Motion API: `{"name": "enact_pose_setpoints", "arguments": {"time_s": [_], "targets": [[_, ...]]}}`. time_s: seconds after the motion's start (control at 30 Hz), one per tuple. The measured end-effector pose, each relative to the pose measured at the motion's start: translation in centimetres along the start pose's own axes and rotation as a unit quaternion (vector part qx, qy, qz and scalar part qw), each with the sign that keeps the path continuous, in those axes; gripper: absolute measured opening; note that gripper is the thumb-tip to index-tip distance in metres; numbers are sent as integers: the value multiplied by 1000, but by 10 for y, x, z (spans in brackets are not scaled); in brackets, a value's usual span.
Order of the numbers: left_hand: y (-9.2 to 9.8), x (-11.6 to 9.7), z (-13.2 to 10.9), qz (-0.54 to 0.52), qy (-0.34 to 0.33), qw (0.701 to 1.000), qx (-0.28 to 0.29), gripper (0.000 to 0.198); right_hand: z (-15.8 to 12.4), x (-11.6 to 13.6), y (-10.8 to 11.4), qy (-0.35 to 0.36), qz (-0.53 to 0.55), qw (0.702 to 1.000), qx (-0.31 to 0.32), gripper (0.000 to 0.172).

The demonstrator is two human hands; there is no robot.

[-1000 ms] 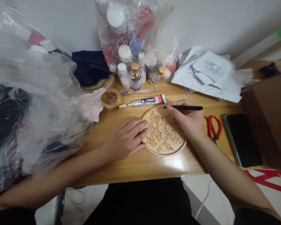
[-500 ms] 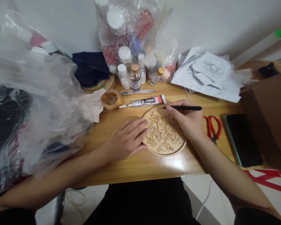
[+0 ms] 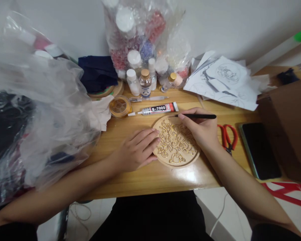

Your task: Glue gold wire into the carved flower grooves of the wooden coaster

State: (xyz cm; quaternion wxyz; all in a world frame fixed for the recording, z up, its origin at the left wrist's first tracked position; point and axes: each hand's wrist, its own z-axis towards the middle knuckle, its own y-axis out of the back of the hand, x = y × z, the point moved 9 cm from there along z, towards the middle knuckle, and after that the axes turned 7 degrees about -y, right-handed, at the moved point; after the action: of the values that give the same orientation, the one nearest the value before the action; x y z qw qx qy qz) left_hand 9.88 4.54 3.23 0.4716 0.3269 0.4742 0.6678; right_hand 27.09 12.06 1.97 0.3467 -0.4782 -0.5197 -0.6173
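Observation:
A round wooden plaque (image 3: 178, 163) with a raised rim lies flat on the table, its face covered with a flower design in curled gold wire. My left hand (image 3: 140, 147) rests at its left side, fingers stretched out and fingertips on the rim. In my right hand (image 3: 203, 129), closed in a pinch, is a pair of slim black tweezers (image 3: 200, 116). Their tip points left, over the plaque's upper edge; whether it touches anything is too small to tell. Just behind the plaque lies a B-7000 glue tube (image 3: 159, 108), nozzle to the left.
Red-handled pliers (image 3: 227, 135) and a phone (image 3: 261, 150) lie to the right, beside a cardboard box (image 3: 288, 124). A gold wire spool (image 3: 119, 106), a pen-like tool (image 3: 150, 98), small bottles (image 3: 145, 83) and printed drawings (image 3: 223, 78) sit behind. Plastic bags (image 3: 55, 127) crowd the left.

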Motion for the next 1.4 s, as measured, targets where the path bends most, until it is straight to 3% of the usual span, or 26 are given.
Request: {"name": "enact_pose_setpoints", "arguments": {"time_s": [0.47,1.4], "targets": [[-4,3,-1,-32,12,999,15,44,2,-10,0,-36,47,998,5,8],[-11,8,-4,-72,31,996,31,46,2,-7,1,-31,41,999,1,7]]}}
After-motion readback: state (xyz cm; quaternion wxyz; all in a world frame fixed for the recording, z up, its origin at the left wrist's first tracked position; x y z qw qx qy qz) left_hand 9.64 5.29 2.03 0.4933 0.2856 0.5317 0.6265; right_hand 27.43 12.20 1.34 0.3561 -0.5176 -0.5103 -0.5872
